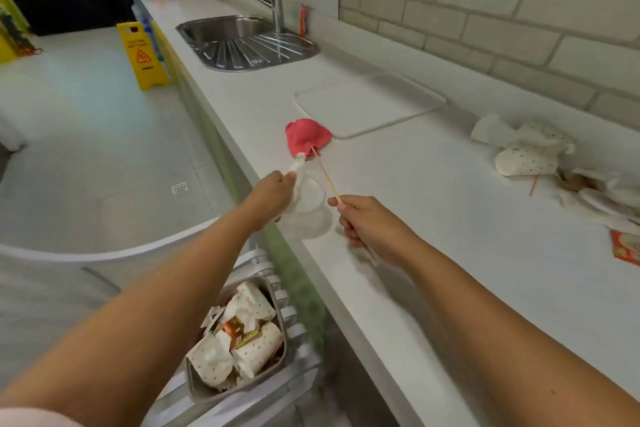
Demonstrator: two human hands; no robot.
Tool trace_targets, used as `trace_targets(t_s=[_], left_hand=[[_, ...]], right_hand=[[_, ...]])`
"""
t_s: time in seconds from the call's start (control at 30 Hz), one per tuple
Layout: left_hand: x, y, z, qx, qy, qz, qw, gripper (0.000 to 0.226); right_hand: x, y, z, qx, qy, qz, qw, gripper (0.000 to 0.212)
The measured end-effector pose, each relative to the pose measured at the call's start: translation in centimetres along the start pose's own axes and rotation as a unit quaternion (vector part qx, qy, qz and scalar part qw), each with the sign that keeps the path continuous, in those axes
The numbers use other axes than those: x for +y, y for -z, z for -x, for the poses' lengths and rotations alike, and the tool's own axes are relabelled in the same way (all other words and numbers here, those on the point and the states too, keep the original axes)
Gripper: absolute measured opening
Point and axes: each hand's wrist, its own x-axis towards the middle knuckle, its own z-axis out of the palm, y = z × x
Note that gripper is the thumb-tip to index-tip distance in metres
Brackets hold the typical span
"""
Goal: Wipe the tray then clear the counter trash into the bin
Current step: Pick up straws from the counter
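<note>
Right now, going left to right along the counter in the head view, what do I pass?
Sink → white tray → spotted paper cups → red wrapper, cut off by the right edge of the picture.

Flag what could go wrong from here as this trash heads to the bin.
1. The left hand holds the clear plastic cups past the edge of the counter; they could slip and miss the bin, which already looks full.
2. The thin sticks in the right hand reach the pink cloth and may drag it off.
</note>
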Motion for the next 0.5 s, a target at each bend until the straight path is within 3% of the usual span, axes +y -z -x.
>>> trace_targets(t_s=[0.17, 0.3, 0.5], left_hand=[[-8.0, 4.4, 1.1, 0.065, 0.058, -0.018, 0.996, 0.029], [-14.4, 5.1, 2.3, 0.05, 0.113, -0.028, 0.992, 0.032], [-21.4, 3.7, 3.9, 0.017, 0.224, -0.044, 0.973, 0.033]], right_hand=[[-0.1, -6.7, -0.8, -0.076, 0.023, 0.073, 0.994, 0.024], [1.6, -10.5, -1.8, -0.096, -0.012, 0.169, 0.981, 0.024], [6.8, -14.7, -3.0, -0.135, -0.096, 0.353, 0.921, 0.025]])
